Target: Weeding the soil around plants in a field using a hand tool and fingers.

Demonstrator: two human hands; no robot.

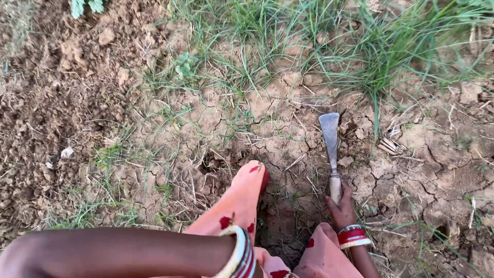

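Note:
My right hand [341, 210] grips the wooden handle of a small hand hoe [330, 135]. Its flat metal blade points away from me and rests on cracked dry soil. Red and white bangles [352, 236] circle that wrist. My left forearm [118, 252] lies across the bottom of the view, with bangles [241, 255] at the wrist. The left hand itself is hidden past the bangles behind pink cloth. Pink cloth with red flowers [242, 201] covers my knee, left of the hoe.
Cracked brown earth [288, 128] surrounds the hoe, with a darker dug hollow [280, 221] between the cloth and my right hand. Tufts of green grass [381, 51] grow at the top. Loose clods [67, 92] lie at the left.

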